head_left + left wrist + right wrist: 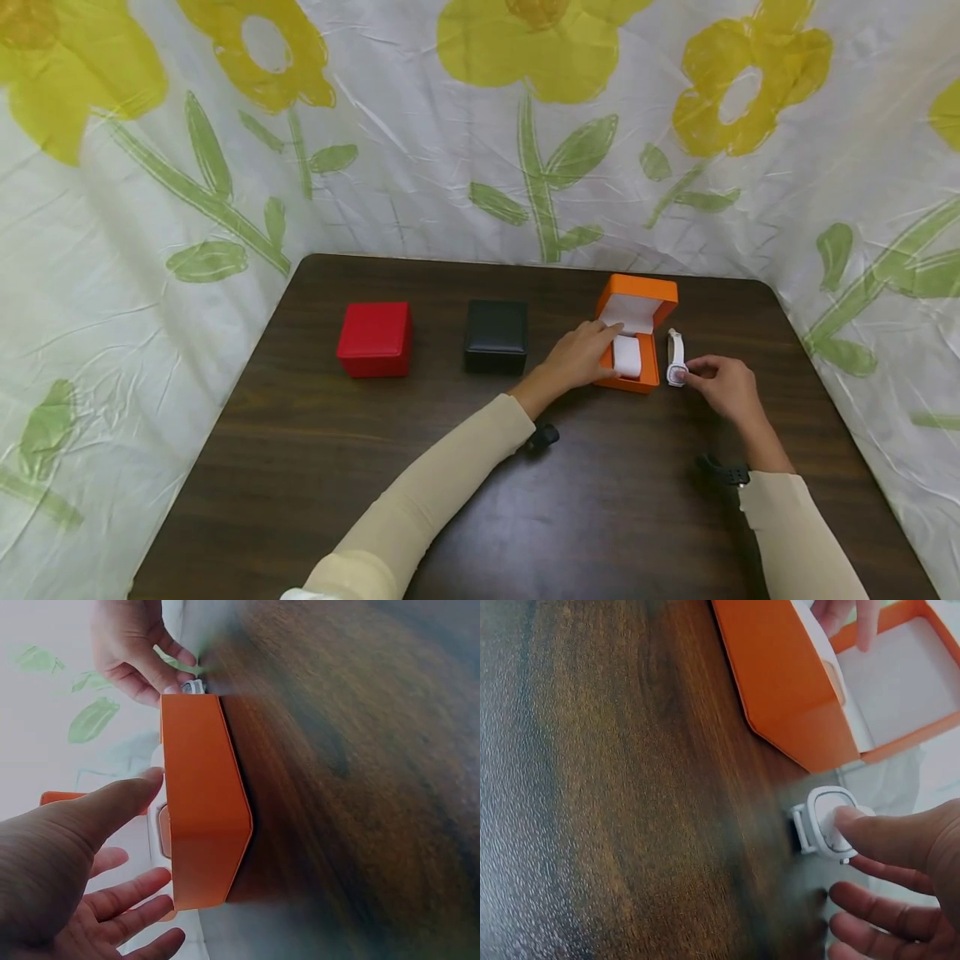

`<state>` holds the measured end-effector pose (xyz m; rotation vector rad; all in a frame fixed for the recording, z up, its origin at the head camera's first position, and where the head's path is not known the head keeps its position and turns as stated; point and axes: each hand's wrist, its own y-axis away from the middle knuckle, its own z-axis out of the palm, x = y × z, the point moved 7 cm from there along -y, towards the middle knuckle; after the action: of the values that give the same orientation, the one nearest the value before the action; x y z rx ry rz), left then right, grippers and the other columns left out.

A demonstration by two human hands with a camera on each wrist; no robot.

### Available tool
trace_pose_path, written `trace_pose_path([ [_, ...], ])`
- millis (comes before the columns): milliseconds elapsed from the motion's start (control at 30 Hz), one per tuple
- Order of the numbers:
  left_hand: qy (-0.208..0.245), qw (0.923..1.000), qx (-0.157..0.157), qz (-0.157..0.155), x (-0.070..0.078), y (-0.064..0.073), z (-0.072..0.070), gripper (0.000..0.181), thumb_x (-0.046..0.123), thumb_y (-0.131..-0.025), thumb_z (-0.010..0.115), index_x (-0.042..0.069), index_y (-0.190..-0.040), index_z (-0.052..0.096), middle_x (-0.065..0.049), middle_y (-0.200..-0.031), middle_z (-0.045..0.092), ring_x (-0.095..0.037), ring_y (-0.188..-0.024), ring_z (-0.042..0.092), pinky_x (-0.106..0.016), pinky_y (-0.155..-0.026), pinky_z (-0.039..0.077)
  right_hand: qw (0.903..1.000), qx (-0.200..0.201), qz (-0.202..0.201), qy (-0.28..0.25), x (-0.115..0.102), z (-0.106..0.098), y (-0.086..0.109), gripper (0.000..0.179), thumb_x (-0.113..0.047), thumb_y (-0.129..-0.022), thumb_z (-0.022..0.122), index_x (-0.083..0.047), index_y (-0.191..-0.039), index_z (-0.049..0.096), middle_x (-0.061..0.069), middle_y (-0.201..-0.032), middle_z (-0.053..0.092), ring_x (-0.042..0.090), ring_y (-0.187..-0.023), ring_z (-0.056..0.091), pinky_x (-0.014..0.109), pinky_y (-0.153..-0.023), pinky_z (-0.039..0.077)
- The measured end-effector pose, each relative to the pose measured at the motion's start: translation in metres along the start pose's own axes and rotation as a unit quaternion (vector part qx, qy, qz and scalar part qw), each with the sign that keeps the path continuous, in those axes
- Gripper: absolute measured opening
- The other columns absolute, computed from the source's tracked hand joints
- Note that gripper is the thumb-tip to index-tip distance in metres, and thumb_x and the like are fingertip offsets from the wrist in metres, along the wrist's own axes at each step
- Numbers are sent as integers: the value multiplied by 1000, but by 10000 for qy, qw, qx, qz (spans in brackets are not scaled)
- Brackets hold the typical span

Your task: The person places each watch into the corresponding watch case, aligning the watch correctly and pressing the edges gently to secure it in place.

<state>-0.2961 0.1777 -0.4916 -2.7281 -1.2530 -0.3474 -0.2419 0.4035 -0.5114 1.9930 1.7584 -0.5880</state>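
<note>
An orange watch box (pixel 636 387) stands with its lid raised at the back right of the table, a white cushion (pixel 627 357) inside it. My left hand (pixel 582 355) is at the box's left side, fingers spread and fairly straight, the thumb by the front rim. A white wristwatch (pixel 676 358) lies stretched out on the table just right of the box. With my right hand (pixel 726 387) I pinch the watch by its case, the thumb on the dial (pixel 831 817); the fingertips behind the case are partly hidden.
Left of the orange box are a closed black box (pixel 496 337) and, farther left, a closed red box (pixel 375 340). They stand on a dark wooden table (pixel 300 467). A flower-printed white cloth (pixel 420 167) hangs behind and along both sides.
</note>
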Motion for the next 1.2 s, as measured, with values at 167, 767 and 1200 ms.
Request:
trace_pose_path([
  [167,-178,9998,-42,-92,0,-3,0,83,56,-86,76,21,-154,44,1,-140,54,-15,-119,52,-29,-96,50,9999,138,-71,-51,1,0,0,33,-29,-93,76,2,-104,73,13,-84,68,24,-73,53,30,-58,43],
  [767,-612,9975,-76,-340,5,-19,2,70,62,-77,80,23,-132,66,3,-131,53,-15,-113,47,-31,-84,47,9903,1119,-345,-748,-6,-13,15,33,-28,-97,71,3,-108,69,25,-112,70,20,-96,61,16,-77,44],
  [1200,-573,9964,-174,-607,10,-28,6,55,59,-75,85,21,-112,72,-1,-126,53,-19,-111,44,-32,-85,46,9590,1560,-71,-2364,-10,-21,23,27,-17,-97,71,6,-108,66,-26,-84,69,-5,-75,62,10,-63,45],
])
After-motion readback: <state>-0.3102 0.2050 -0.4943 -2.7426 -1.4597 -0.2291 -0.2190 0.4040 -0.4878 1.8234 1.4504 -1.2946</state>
